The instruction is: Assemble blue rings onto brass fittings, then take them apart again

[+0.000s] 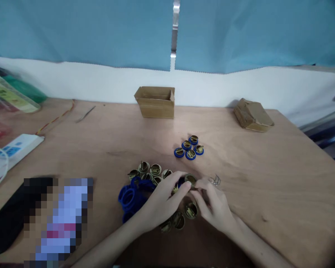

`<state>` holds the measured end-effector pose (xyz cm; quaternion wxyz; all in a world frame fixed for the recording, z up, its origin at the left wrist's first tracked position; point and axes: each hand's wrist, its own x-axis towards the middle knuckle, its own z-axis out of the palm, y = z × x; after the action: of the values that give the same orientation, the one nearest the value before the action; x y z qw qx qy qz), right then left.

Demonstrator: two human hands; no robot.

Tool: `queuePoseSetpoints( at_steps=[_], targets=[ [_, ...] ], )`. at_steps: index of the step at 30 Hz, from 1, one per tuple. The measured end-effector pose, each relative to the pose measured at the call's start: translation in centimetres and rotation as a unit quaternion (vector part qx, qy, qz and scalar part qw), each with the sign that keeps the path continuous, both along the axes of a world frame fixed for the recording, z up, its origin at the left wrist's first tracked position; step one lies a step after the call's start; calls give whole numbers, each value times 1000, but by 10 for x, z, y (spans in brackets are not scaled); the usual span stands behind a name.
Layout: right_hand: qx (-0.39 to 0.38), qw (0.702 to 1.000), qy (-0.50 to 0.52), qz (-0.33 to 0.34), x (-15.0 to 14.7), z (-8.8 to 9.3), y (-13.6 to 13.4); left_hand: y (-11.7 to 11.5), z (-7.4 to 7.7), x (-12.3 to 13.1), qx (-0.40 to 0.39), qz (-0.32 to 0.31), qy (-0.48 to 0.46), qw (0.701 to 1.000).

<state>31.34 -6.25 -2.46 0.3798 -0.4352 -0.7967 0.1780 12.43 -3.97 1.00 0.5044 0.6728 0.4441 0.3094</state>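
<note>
My left hand point(166, 199) grips a round, brass-coloured metal piece point(190, 180), thumb lying on its face. Some dark blue shows behind this piece, between the fingers. At its right edge, my right hand point(216, 208) has thumb and index finger closed together; what lies between them is hidden. Similar round metal pieces with a clip across them point(155, 169) lie beyond my left hand, and several more point(191, 210) sit below both hands. Blue rings point(128, 197) are heaped left of my left wrist. Thin silvery rings point(214, 180) lie just beyond my right hand.
Farther forward, several metal pieces sit in blue rings point(190, 154). An open cardboard box point(158, 108) and a crumpled box point(253, 115) stand at the back. Left are a power strip point(19, 150), tweezers-like metal tool point(85, 114), a black item point(13, 212) and a pixelated object point(63, 219).
</note>
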Motion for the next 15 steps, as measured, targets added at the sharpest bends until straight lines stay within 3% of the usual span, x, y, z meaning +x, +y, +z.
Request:
queuePoseSetpoints(
  at_steps=[7,15],
  targets=[
    [-23,1000,-7,16,6,2,3,3,-1,-7,95,-41,5,995],
    [-59,997,-32,41,9,8,4,6,-8,-15,204,-71,87,973]
  ],
)
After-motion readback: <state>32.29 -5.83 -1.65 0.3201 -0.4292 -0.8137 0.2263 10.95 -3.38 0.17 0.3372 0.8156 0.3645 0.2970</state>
